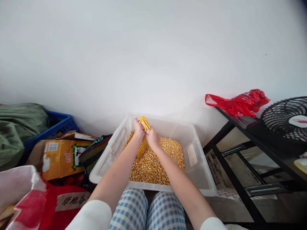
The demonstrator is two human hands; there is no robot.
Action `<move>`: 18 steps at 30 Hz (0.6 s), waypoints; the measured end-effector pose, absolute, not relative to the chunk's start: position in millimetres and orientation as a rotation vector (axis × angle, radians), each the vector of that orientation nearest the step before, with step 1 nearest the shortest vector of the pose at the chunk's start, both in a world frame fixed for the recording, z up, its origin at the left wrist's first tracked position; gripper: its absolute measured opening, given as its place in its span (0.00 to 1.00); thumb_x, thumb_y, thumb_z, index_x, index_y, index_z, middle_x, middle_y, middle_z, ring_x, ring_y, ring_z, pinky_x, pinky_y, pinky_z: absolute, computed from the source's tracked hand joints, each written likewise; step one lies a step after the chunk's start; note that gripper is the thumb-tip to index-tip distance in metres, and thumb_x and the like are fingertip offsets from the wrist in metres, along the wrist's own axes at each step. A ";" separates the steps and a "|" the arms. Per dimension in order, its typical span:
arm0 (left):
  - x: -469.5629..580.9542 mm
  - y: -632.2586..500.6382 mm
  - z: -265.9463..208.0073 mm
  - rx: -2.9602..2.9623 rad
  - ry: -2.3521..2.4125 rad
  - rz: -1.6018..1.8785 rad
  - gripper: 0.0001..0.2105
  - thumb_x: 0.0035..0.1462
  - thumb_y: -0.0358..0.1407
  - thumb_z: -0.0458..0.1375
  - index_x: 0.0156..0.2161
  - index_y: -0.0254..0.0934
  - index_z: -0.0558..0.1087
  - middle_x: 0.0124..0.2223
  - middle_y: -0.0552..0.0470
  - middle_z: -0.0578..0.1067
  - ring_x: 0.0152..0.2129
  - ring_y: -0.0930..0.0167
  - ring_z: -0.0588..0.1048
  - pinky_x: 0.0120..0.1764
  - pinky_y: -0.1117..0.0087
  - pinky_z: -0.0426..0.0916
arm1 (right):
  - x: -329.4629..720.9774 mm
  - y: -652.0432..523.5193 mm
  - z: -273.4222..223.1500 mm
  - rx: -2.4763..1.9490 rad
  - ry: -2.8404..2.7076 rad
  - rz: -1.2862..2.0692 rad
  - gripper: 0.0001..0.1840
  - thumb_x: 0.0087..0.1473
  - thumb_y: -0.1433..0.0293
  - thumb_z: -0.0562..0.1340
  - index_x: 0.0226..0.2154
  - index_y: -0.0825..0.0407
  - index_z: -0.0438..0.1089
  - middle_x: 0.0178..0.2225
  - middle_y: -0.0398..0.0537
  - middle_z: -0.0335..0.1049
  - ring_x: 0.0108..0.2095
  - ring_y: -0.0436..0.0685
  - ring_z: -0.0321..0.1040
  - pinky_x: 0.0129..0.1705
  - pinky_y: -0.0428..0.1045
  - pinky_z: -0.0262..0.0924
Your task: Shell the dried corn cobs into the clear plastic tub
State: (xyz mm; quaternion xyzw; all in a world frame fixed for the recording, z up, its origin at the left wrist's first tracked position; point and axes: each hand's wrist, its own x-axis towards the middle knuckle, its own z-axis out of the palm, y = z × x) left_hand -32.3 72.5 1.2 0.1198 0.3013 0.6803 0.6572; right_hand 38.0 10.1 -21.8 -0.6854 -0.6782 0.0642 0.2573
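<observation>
Both of my hands grip one yellow ear of corn [144, 122], raised over a translucent plastic bin [192, 137]. My left hand [138, 128] is closed around its left side. From the right, my right hand [153, 138] is closed on its lower part, where a pale bare patch of cob shows. Loose corn kernels [153, 169] cover much of the bin's floor. A second ear of corn [142, 148] lies on the kernels beneath my hands, partly hidden by my left forearm.
A black folding table [240, 126] on the right carries a red plastic bag [242, 102] and a black fan [287, 118]. At left are a blue crate [59, 123], an orange cardboard box [57, 158] and a red-and-white bag [52, 204]. A white wall rises behind the bin.
</observation>
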 end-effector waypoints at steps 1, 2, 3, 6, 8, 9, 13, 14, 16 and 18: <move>-33.8 74.3 -0.4 0.280 0.742 1.513 0.23 0.57 0.50 0.38 0.23 0.36 0.63 0.18 0.52 0.63 0.18 0.71 0.68 0.25 0.70 0.65 | 39.4 10.8 -22.7 -1.876 -1.817 0.189 0.12 0.56 0.65 0.50 0.39 0.54 0.61 0.32 0.51 0.70 0.32 0.57 0.68 0.31 0.47 0.55; -36.0 76.0 -2.3 0.267 0.807 1.479 0.23 0.57 0.50 0.38 0.24 0.36 0.64 0.18 0.52 0.63 0.17 0.71 0.68 0.24 0.70 0.64 | 41.2 11.7 -23.7 -1.889 -1.801 0.210 0.12 0.55 0.64 0.51 0.39 0.54 0.61 0.32 0.51 0.70 0.32 0.57 0.68 0.31 0.47 0.55; -38.8 77.5 -4.2 0.244 0.871 1.449 0.23 0.58 0.50 0.37 0.24 0.36 0.64 0.18 0.52 0.63 0.17 0.70 0.67 0.23 0.69 0.63 | 43.3 12.6 -24.9 -1.895 -1.787 0.235 0.12 0.55 0.64 0.52 0.39 0.54 0.61 0.32 0.51 0.70 0.33 0.57 0.68 0.31 0.47 0.55; -49.0 80.5 -8.1 0.218 1.031 1.449 0.23 0.58 0.47 0.35 0.25 0.35 0.65 0.20 0.50 0.66 0.18 0.69 0.68 0.23 0.69 0.62 | 49.2 15.4 -28.0 -1.884 -1.754 0.291 0.16 0.53 0.60 0.54 0.39 0.53 0.59 0.33 0.51 0.70 0.33 0.58 0.68 0.30 0.47 0.55; -53.4 81.2 -8.0 0.247 1.132 1.506 0.23 0.58 0.45 0.35 0.26 0.34 0.66 0.23 0.48 0.68 0.19 0.70 0.68 0.25 0.69 0.62 | 51.1 16.5 -29.4 -1.877 -1.748 0.288 0.17 0.53 0.58 0.53 0.39 0.54 0.58 0.33 0.51 0.70 0.33 0.58 0.68 0.30 0.47 0.56; -53.8 81.2 -7.2 0.254 1.179 1.528 0.22 0.58 0.45 0.36 0.26 0.34 0.67 0.24 0.49 0.68 0.19 0.71 0.68 0.25 0.70 0.62 | 51.2 16.6 -29.9 -1.877 -1.750 0.276 0.17 0.53 0.58 0.53 0.39 0.54 0.58 0.33 0.52 0.70 0.33 0.58 0.68 0.31 0.48 0.56; -41.9 78.1 -2.0 0.235 1.071 1.511 0.18 0.56 0.43 0.41 0.26 0.34 0.65 0.21 0.52 0.65 0.18 0.73 0.67 0.26 0.71 0.62 | 47.3 13.5 -29.9 -1.845 -1.816 0.207 0.15 0.53 0.61 0.55 0.38 0.54 0.58 0.34 0.53 0.69 0.34 0.59 0.68 0.32 0.48 0.57; -37.2 76.8 -1.0 0.237 1.012 1.500 0.18 0.56 0.43 0.41 0.25 0.34 0.65 0.20 0.53 0.64 0.17 0.73 0.67 0.26 0.71 0.62 | 45.9 12.2 -29.4 -1.847 -1.837 0.202 0.14 0.52 0.62 0.55 0.38 0.55 0.58 0.34 0.53 0.69 0.34 0.59 0.68 0.33 0.48 0.57; -29.4 74.0 0.1 0.242 0.936 1.495 0.18 0.56 0.42 0.40 0.25 0.35 0.64 0.19 0.53 0.64 0.16 0.73 0.66 0.24 0.72 0.63 | 43.3 10.0 -27.9 -1.879 -1.875 0.216 0.14 0.53 0.63 0.54 0.40 0.55 0.58 0.33 0.55 0.69 0.34 0.60 0.68 0.33 0.49 0.57; -25.9 71.7 0.0 0.229 0.915 1.495 0.19 0.57 0.43 0.38 0.24 0.35 0.64 0.19 0.53 0.64 0.15 0.73 0.66 0.23 0.72 0.63 | 41.4 9.1 -26.2 -1.904 -1.913 0.257 0.15 0.53 0.64 0.53 0.41 0.56 0.58 0.32 0.56 0.70 0.33 0.60 0.68 0.33 0.50 0.58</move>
